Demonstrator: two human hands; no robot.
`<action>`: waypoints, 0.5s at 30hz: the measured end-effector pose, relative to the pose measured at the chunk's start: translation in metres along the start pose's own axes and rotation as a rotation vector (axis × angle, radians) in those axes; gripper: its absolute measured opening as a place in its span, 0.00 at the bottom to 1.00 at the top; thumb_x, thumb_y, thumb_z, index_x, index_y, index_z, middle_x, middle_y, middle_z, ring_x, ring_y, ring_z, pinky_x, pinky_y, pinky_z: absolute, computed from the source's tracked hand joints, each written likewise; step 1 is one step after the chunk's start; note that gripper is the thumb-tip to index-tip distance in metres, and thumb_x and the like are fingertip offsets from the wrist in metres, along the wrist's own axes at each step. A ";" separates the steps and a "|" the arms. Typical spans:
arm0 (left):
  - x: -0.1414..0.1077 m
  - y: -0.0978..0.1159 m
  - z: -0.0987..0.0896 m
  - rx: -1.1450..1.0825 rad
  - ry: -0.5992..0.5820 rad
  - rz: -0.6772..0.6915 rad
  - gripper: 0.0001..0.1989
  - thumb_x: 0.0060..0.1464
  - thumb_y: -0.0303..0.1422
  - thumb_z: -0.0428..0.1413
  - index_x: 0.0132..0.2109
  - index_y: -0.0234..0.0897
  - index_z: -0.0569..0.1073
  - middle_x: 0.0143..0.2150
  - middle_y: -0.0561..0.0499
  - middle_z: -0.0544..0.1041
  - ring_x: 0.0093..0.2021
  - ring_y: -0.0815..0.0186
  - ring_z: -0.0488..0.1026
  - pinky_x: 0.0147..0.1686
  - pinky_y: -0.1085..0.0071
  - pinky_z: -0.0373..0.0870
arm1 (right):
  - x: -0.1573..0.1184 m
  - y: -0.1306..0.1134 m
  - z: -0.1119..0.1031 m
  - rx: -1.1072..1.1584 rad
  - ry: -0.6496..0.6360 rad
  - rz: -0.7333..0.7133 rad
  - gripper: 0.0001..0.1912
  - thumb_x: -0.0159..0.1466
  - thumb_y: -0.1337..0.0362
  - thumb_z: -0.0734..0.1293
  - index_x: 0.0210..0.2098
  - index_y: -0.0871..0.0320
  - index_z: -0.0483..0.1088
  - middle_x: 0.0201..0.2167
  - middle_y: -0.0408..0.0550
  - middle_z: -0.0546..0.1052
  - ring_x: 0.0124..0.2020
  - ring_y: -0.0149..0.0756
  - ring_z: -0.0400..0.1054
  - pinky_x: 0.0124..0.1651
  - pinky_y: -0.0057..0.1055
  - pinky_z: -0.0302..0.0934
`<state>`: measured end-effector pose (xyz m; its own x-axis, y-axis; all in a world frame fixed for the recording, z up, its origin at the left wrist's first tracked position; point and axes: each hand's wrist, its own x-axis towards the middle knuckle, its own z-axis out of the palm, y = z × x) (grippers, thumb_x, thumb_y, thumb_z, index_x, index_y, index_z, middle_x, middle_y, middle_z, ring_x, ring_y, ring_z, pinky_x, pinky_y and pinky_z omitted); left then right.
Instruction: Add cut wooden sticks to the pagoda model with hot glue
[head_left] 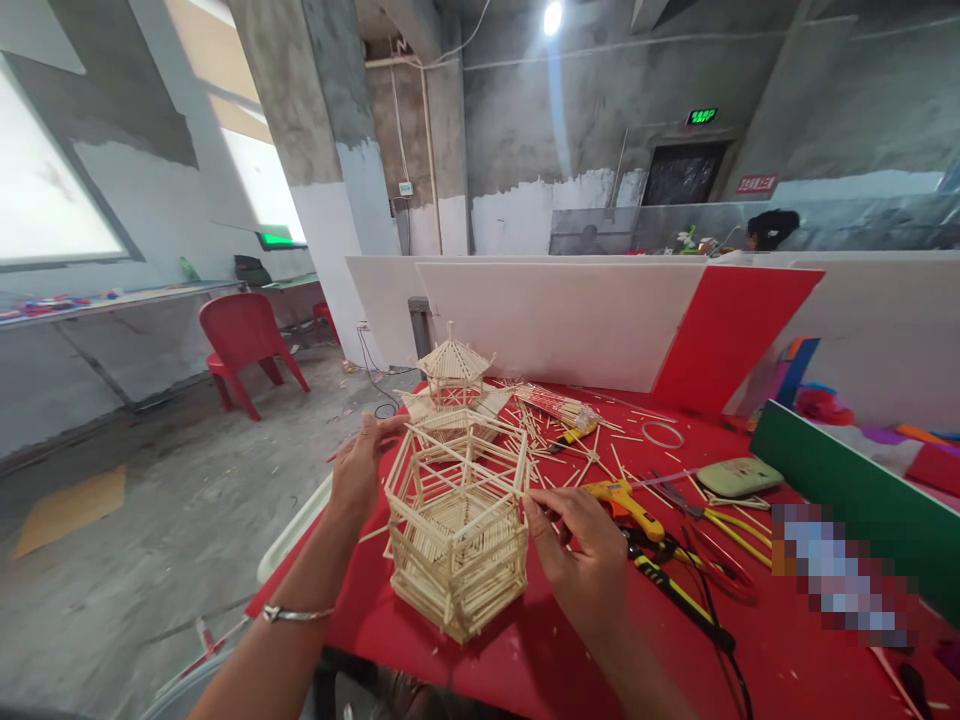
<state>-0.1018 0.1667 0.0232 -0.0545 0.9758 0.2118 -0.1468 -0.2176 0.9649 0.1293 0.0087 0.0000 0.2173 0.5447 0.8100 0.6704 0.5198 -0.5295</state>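
The hexagonal stick frame [450, 560] stands upright on the red-topped bench [795, 680], near the front edge, its upper lattice open at the top. At the frame's upper right corner, the right hand [576, 535] has thumb and forefinger pinched on the stickwork. The left hand [365, 468] is at the frame's upper left, fingers extended towards its far rim; whether they grip it cannot be told.

Directly behind the frame stands a roofed stick pavilion [453, 362], its lower part partly hidden by the frame and blocking the way on that side. Loose sticks [534, 455] are scattered behind and to the right of the frame, with a yellow knife [574, 437] among them.

Obstructions right of the frame: a yellow glue gun [634, 508] and black-and-yellow cutters [679, 597], both close to the right hand. Farther right of the frame lie yellow-handled pliers [739, 532], a pale green case [739, 477] and an upright green panel [862, 510]. White boards [555, 325] stand beyond the frame, past the pavilion.
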 end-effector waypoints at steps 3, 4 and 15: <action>0.000 0.001 0.000 0.007 -0.002 0.002 0.35 0.48 0.64 0.55 0.37 0.33 0.82 0.35 0.41 0.83 0.39 0.55 0.78 0.41 0.62 0.72 | -0.001 0.001 0.000 0.005 -0.003 0.003 0.06 0.66 0.70 0.68 0.42 0.56 0.74 0.34 0.46 0.78 0.35 0.33 0.71 0.39 0.31 0.65; 0.000 0.001 0.000 0.007 -0.005 0.002 0.35 0.48 0.64 0.55 0.37 0.33 0.82 0.35 0.41 0.83 0.39 0.55 0.78 0.40 0.62 0.72 | -0.002 0.001 0.000 0.003 -0.003 0.005 0.06 0.66 0.70 0.68 0.42 0.55 0.74 0.34 0.46 0.78 0.35 0.33 0.71 0.39 0.31 0.65; -0.001 0.001 -0.001 0.019 0.005 0.000 0.36 0.49 0.64 0.54 0.38 0.33 0.83 0.37 0.40 0.83 0.39 0.55 0.78 0.41 0.62 0.73 | 0.001 -0.001 -0.001 -0.012 0.008 -0.026 0.06 0.66 0.71 0.68 0.41 0.56 0.75 0.33 0.45 0.79 0.35 0.33 0.72 0.39 0.30 0.66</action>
<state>-0.1030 0.1654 0.0236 -0.0591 0.9757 0.2111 -0.1276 -0.2171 0.9678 0.1301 0.0081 0.0015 0.2057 0.5258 0.8254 0.6843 0.5256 -0.5054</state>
